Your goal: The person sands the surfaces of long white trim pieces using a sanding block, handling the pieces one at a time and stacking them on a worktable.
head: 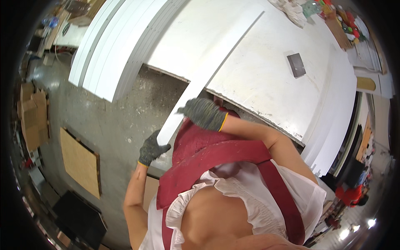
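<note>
A long white strip (pixel 200 78) lies across the white-topped work table (pixel 265 90), its near end jutting past the table's edge towards me. Both of my hands wear dark grey knit gloves with yellow cuffs. My left hand (pixel 153 148) grips the near end of the strip, thumb to one side. Farther along, my right hand (pixel 203 114) is at the strip's right side, its fingertips reaching over the upper face. The right fingertips are blurred, and whether they grip the strip cannot be made out. A dark rectangular block (pixel 296 65) rests on the table to the right.
Stacked white panels or strips (pixel 115 47) overhang the table at the left. More long white strips (pixel 334 125) lie along its right side. Cardboard boxes (pixel 32 118) and a flat tan board (pixel 79 162) are on the left. A box of bottles (pixel 339 29) stands at the far right.
</note>
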Motion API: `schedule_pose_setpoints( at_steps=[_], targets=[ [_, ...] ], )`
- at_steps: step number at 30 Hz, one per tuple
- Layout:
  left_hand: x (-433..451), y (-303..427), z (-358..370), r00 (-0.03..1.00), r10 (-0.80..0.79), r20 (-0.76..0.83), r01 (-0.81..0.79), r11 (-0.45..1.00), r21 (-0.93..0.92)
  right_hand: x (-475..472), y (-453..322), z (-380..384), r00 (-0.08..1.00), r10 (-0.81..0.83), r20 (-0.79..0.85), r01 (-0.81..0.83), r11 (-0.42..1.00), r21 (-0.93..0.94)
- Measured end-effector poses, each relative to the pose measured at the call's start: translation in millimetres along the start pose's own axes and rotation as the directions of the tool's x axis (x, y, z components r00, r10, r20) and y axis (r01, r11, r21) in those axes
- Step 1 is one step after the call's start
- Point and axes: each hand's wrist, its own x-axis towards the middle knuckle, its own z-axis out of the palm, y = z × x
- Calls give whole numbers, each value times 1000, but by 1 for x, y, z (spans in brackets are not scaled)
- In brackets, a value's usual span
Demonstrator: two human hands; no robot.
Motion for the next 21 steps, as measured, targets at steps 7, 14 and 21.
schedule_pose_setpoints(
  at_steps=[7,14,21],
  targets=[
    [-1,-4,-8,996,-75,48,77,996,-34,-10,260,-109,784,190,-591,-384,897,-220],
    [2,-11,-8,987,-127,94,131,991,-39,-21,429,-247,622,462,-633,-734,626,-264],
    [3,-10,-6,978,-150,143,156,987,-34,-34,416,-216,690,488,-534,-585,811,-15]
  ],
)
